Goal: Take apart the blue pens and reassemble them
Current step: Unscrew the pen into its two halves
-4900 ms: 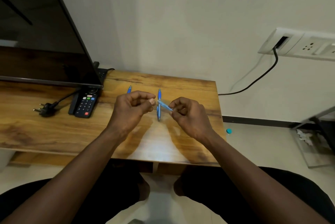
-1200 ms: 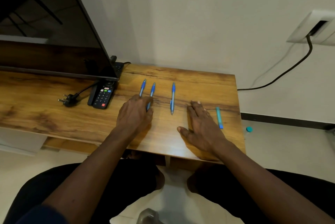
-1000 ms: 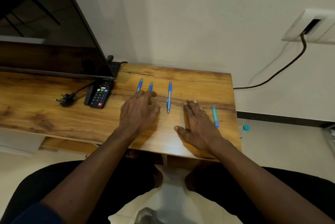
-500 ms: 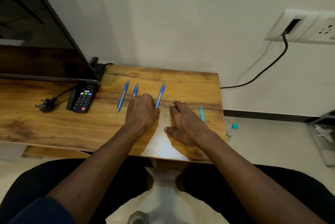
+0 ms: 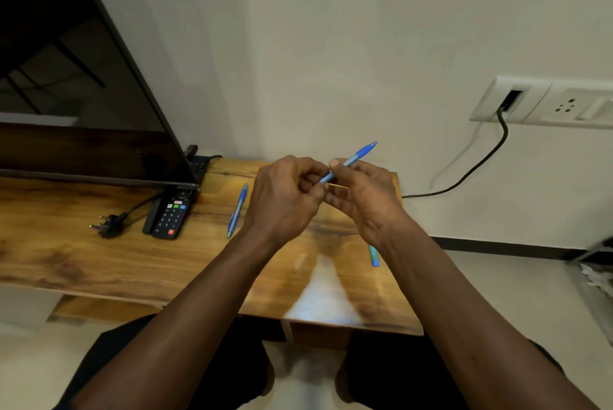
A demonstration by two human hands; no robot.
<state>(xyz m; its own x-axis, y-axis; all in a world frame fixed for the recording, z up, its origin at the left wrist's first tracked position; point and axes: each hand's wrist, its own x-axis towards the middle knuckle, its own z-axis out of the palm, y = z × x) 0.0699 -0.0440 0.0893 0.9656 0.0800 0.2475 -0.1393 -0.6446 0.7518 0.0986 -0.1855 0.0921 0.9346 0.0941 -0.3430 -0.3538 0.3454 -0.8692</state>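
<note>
Holding: both hands are raised above the bench, to the right of the remote control, and meet on one blue pen.
Left hand: fingers curled round the pen's lower end, which is hidden inside the grip.
Right hand: thumb and fingers pinch the barrel. The pen's upper end slants up and to the right, against the wall.
Second blue pen: lies flat on the bench just right of the remote control, roughly parallel to it.
Teal pen piece: on the bench well to the right of the remote control, partly hidden by the right wrist.
Bench surface: glossy wood grain with a pale reflection towards the front edge.
Television: dark screen; its lower corner is just above the remote control.
Plug: black, loose on the bench, left of the remote control.
Room: pale wall and pale floor with a dark skirting strip. A white socket plate sits on the wall far right of the remote control, and a dark cable hangs from it.
</note>
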